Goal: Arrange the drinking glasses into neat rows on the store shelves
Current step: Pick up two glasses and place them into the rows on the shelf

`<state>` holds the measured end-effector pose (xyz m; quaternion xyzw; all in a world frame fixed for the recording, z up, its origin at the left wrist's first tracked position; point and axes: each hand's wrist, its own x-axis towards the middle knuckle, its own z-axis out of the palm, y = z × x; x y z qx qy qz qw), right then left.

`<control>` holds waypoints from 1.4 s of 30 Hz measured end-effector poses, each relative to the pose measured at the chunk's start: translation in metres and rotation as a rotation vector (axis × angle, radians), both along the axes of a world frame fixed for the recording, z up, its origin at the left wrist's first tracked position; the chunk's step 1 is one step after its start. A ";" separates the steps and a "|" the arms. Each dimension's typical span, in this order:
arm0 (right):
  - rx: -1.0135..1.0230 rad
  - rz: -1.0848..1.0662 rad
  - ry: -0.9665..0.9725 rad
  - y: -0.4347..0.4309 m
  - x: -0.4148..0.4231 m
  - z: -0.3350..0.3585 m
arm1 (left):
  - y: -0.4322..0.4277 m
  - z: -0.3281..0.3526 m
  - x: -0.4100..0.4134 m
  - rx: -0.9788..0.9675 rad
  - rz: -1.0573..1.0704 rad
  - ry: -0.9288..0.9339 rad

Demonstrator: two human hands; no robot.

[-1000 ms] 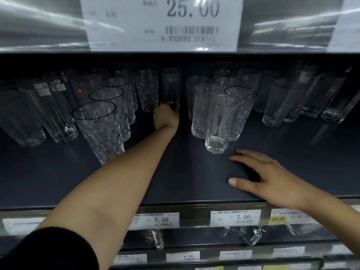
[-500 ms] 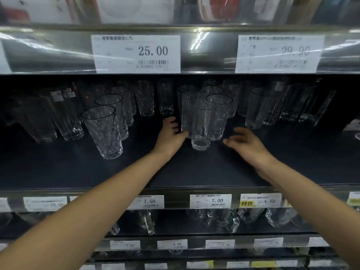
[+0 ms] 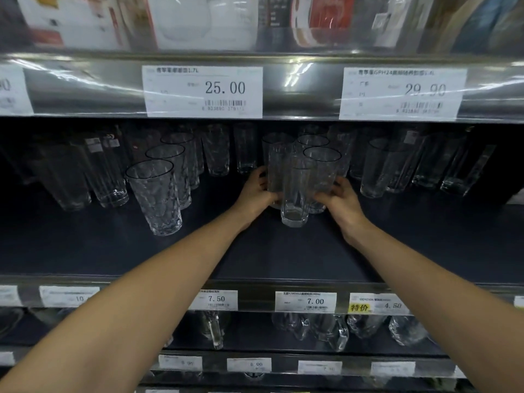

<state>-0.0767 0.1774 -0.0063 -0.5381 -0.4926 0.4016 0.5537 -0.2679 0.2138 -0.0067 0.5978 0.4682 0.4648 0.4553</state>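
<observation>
On the dark middle shelf [image 3: 85,251], a cluster of glasses [image 3: 295,191] stands upright between two hands. The left hand [image 3: 255,195] clasps its left side and the right hand [image 3: 344,201] its right, fingers [image 3: 337,184] curled against the glass. A row of patterned glasses [image 3: 154,194] runs to the left, with plain tumblers [image 3: 377,168] to the right. Overhead hang a 25.00 tag [image 3: 202,92] and a 29.90 tag [image 3: 402,93]. On the rail below are a 7.50 tag [image 3: 217,299], a 7.00 tag [image 3: 305,302] and a 4.50 tag [image 3: 378,305] — this one marked 特价 in yellow. Beneath them stand glass mugs [image 3: 329,330].
</observation>
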 end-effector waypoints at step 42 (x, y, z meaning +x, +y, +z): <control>0.056 0.091 -0.068 -0.112 0.017 0.012 | -0.116 0.008 -0.062 0.173 0.074 0.165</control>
